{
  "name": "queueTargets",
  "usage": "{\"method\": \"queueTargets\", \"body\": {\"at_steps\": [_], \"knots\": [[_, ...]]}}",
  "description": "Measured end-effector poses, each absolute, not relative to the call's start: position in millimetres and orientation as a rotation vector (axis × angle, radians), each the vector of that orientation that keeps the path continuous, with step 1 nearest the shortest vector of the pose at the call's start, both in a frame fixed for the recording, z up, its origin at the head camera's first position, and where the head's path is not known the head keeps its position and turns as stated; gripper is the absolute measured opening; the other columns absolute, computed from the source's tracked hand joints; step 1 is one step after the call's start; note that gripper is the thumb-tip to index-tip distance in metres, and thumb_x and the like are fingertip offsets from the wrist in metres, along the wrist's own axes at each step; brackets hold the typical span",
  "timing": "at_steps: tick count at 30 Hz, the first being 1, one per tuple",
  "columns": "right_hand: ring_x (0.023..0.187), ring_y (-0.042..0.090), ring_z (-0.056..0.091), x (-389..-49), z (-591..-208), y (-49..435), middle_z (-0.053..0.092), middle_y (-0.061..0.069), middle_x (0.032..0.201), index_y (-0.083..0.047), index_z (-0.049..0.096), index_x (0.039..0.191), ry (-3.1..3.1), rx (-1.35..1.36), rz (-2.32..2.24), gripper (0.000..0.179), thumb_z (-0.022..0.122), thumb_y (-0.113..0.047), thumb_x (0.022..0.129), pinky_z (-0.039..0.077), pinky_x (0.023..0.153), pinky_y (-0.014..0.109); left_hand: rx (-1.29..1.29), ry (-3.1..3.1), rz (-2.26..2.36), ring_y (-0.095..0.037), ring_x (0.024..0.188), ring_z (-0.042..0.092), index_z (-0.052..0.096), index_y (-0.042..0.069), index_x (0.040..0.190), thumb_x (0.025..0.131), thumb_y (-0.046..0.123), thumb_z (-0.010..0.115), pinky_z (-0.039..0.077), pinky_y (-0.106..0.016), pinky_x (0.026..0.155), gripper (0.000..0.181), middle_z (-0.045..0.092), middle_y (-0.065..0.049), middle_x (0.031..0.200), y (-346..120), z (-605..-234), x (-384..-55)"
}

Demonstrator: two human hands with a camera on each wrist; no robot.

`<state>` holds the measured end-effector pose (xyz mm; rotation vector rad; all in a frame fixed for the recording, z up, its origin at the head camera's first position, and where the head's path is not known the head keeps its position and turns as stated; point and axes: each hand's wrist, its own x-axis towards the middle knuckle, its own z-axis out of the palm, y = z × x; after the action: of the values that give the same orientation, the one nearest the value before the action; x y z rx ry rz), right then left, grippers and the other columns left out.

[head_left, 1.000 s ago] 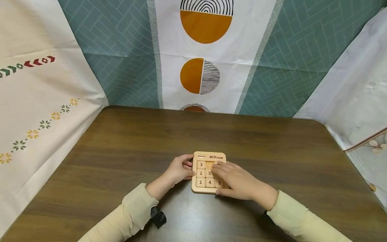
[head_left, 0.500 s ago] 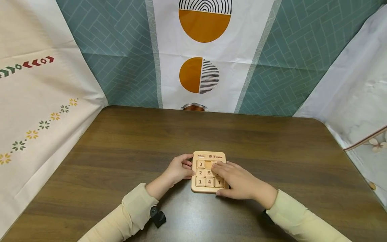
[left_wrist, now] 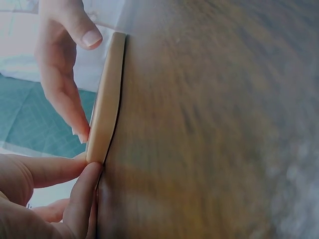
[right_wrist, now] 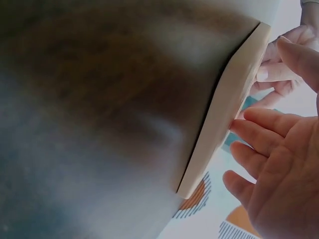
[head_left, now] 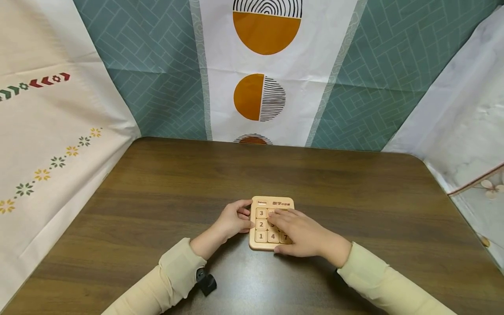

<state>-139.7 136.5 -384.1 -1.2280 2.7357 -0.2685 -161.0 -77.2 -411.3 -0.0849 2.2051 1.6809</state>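
A wooden sliding number puzzle (head_left: 257,246) lies flat on the table; its tiles 3 (head_left: 261,213), 2, 1 and 4 show, others are partly covered. My left hand (head_left: 233,219) holds the frame's left edge, thumb and fingertips against it; the left wrist view shows the digits meeting at the side of the board (left_wrist: 107,99). Over the right half of the puzzle reaches my right hand (head_left: 305,234), its fingers extended and fingertips on the tile right of the 3. From the right wrist, one fingertip sits at the puzzle's top face beyond its pale side (right_wrist: 222,109).
The brown wooden table (head_left: 189,175) spreads around the puzzle. A patterned green and white cloth (head_left: 165,87) hangs behind its far edge, with pale cloths at both sides. A black wrist device (head_left: 206,282) hangs under the left sleeve.
My right hand has shifted a little left, and the gap in the top row beside the 3 now holds a tile. The left hand stays at the frame's edge.
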Motion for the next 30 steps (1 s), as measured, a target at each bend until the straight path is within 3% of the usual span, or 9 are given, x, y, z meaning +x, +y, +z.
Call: {"method": "queueTargets", "body": {"at_steps": [15,30], "knots": [[0.135,0.028,0.033,-123,-379,162,0.046,0.008,0.139,-0.006,0.043,0.135,2.727,-1.166,-0.311,0.069,0.062,-0.046,0.083,0.026,0.112,0.048,-0.085,2.219,1.687,-0.017,0.081,0.052,0.046,0.005,0.134,0.073,-0.013,0.067,0.058,-0.030,0.063,0.067,0.050,-0.016,0.103,-76,-410,-162],[0.130,0.030,0.040,-125,-384,161,0.050,0.009,0.135,-0.004,0.046,0.133,2.816,-1.180,-0.212,0.065,0.060,-0.044,0.084,0.032,0.109,0.048,-0.095,2.150,1.716,-0.016,0.080,0.049,0.044,0.005,0.136,0.074,-0.013,0.065,0.058,-0.029,0.063,0.068,0.048,-0.013,0.100,-75,-409,-161]]}}
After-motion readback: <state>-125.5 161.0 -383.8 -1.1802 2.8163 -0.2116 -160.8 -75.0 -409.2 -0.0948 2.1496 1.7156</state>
